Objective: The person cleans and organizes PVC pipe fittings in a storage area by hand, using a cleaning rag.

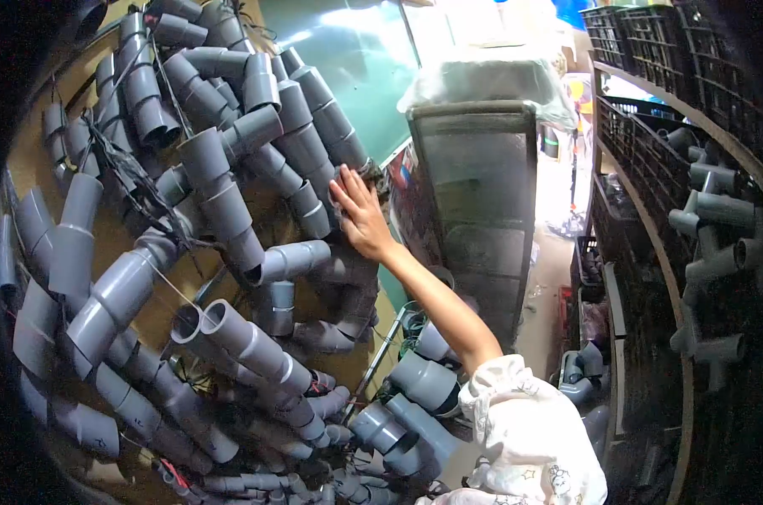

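My right hand (360, 210) reaches up and to the left from a white patterned sleeve (533, 429). Its fingers are stretched out and spread a little, with the back of the hand showing. The fingertips lie by the lower end of a hanging string of grey pipe fittings (327, 114), against a dark bundle (373, 174) at the edge of the display. Whether the palm touches the fittings is hidden. More grey fittings (221, 198) hang in tied bunches to the left of the hand. My left hand is out of the picture.
A brown board (108, 470) stands behind the fittings. A glass-fronted cabinet (482, 185) with a plastic-covered top is ahead. On the right, shelves hold black crates (651, 42) and grey fittings (718, 210). Larger grey fittings (424, 380) lie low, beside the right arm.
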